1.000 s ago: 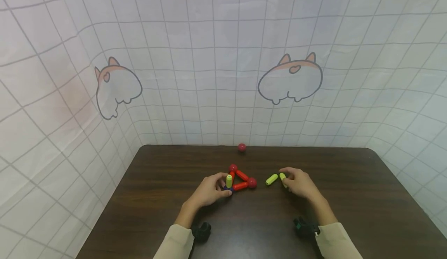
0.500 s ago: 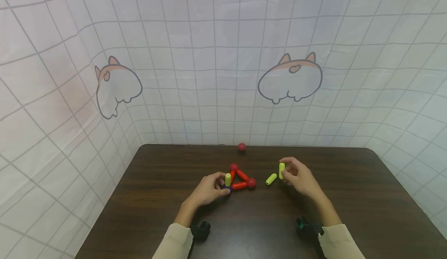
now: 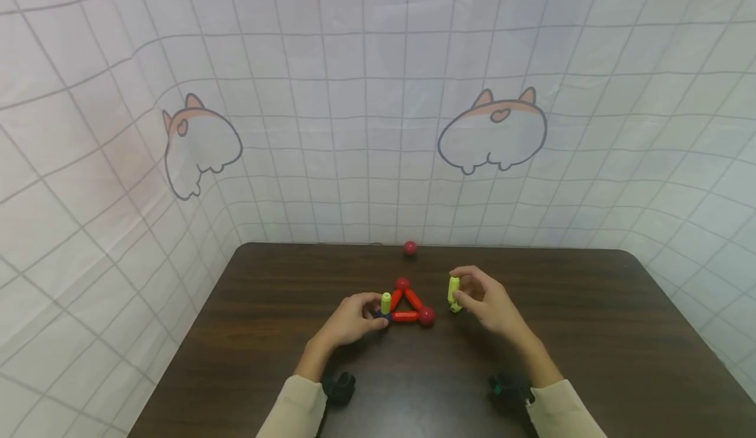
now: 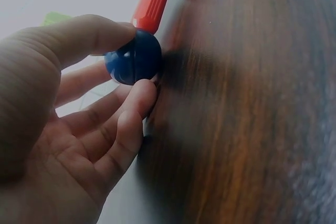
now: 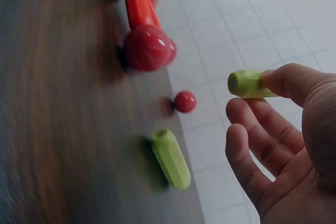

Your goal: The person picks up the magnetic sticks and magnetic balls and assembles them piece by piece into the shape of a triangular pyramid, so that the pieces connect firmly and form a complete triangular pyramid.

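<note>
Right grip (image 3: 487,300) pinching green rod (image 3: 453,288), left grip (image 3: 354,316) pinching blue ball (image 4: 133,57)

A dark brown wooden table (image 3: 248,333) fills the lower half of the frame, backed by a white gridded cloth printed with cartoon animals (image 3: 492,129). At the centre of the frame lies a flat triangle of red plastic rods (image 3: 406,306) joined by red balls, with a blue ball at its left corner. The left hand (image 3: 352,320) grips that corner, where a short yellow-green plastic rod (image 3: 386,303) stands upright. Just right of the triangle, the right hand (image 3: 490,301) pinches a second yellow-green rod (image 3: 452,289) upright above the table; a third yellow-green rod (image 3: 455,307) lies partly hidden beneath it. A lone small red ball (image 3: 409,248) sits at the table's far edge, upper centre.
</note>
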Demonstrator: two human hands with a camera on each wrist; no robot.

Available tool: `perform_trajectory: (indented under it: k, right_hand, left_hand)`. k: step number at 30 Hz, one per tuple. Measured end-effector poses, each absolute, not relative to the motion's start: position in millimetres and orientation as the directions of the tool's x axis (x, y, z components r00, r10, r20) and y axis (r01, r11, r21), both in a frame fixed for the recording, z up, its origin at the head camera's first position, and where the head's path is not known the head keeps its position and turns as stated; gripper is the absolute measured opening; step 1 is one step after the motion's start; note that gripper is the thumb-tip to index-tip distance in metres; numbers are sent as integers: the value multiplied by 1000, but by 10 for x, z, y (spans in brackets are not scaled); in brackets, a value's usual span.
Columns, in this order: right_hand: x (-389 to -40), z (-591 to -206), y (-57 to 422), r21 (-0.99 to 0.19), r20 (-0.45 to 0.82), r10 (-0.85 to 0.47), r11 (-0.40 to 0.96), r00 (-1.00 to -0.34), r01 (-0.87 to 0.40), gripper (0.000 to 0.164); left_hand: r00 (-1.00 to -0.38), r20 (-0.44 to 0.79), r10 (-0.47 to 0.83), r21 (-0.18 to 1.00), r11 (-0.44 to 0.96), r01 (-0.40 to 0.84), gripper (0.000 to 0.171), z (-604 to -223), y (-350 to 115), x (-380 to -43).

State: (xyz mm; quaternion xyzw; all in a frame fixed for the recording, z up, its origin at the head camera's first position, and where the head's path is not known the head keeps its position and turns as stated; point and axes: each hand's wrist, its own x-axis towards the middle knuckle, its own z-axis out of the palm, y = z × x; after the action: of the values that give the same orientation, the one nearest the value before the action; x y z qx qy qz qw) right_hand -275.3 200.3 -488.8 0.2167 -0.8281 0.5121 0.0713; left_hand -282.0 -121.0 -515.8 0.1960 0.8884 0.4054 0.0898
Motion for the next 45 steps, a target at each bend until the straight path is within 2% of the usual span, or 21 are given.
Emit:
perform_trajectory:
  k: [17,45]
  right_hand:
    - [-2715,-5025,1685,-802,340,-318,394,-885,-449,34]
    - [-2712,-5085,1611,-773,308,-373,438,-875,-459,29]
  left_hand:
    - [-903,-12,430,762,589,270,48,-5151,-1216,-2808]
    - [-904,-21,427,770,584,258,48,-5172,-1226,-2827]
